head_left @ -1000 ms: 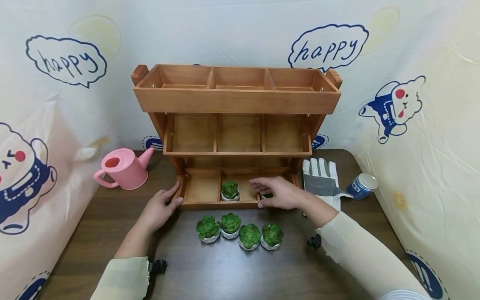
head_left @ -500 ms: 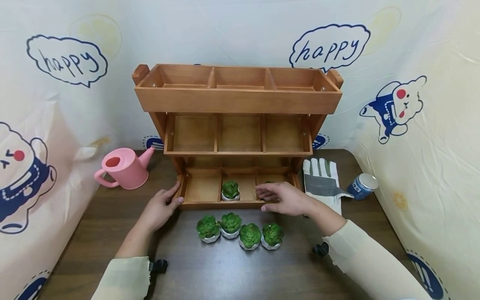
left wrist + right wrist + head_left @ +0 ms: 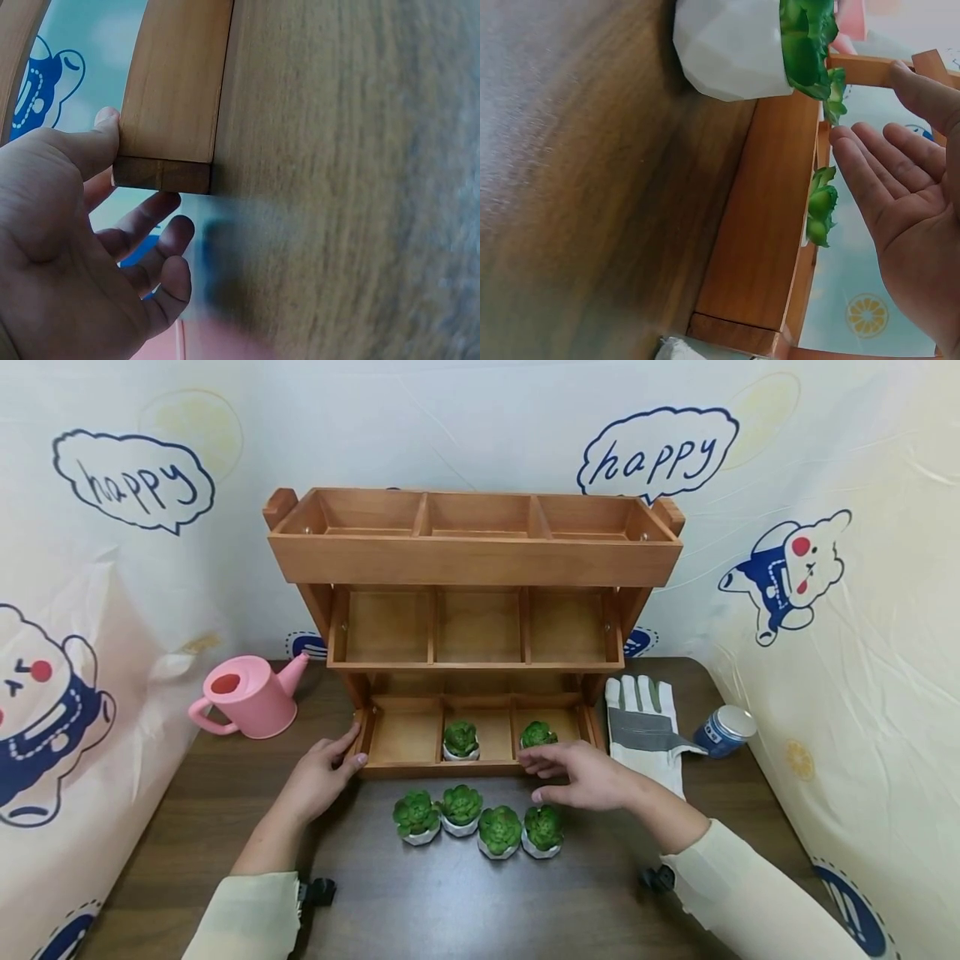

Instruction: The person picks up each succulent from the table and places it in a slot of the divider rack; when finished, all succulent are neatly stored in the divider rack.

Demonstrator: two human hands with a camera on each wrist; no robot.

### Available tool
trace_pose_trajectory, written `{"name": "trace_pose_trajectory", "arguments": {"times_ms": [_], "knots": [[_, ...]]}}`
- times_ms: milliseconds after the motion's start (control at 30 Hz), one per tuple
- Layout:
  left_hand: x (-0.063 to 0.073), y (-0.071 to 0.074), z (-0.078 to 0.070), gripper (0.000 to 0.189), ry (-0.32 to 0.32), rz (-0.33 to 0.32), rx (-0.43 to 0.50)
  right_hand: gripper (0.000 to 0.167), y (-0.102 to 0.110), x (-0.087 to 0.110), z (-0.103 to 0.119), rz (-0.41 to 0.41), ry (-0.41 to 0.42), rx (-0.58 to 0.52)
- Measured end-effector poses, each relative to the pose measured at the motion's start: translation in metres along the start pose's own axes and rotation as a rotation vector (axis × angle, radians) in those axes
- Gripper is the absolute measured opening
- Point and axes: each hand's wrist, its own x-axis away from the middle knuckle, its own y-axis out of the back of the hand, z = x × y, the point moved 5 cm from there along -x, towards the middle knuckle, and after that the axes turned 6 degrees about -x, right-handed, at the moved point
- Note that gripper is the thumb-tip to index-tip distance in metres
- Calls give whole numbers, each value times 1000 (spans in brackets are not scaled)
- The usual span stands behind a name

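A three-tier wooden planter shelf stands at the back of the table. At the left end of its bottom tier, my left hand grips the corner, thumb against the wood in the left wrist view. My right hand hovers before the bottom right compartment with relaxed, empty fingers. One potted succulent sits in the bottom middle compartment; another succulent is in the right one, its pot partly hidden by my fingers. Several more potted succulents, among them the rightmost succulent, stand on the table in front.
A pink watering can stands left of the shelf. To the right lie a grey and white glove and a blue can with a silvery lid. A printed cloth hangs behind and along the sides.
My right hand has drawn back from the bottom right compartment, toward the right and front, leaving the succulent there in sight. The left hand has stayed at the shelf's corner.
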Motion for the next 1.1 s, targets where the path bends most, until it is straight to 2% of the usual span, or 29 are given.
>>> {"name": "trace_pose_trajectory", "arguments": {"times_ms": [167, 333, 467, 700, 933, 1100], "knots": [[1, 0, -2, 69, -3, 2, 4, 57, -5, 8, -1, -5, 7, 25], [0, 0, -1, 71, 1, 5, 1, 58, -11, 17, -3, 3, -28, 56], [1, 0, -1, 71, 6, 4, 5, 64, -17, 22, -6, 21, -43, 72], [0, -1, 1, 71, 15, 7, 10, 73, -24, 29, -11, 44, -35, 40], [-1, -2, 3, 71, 14, 4, 8, 81, -33, 36, -17, 51, -20, 118], [-1, -2, 2, 71, 14, 4, 9, 85, -38, 39, -21, 64, -46, 112]]}}
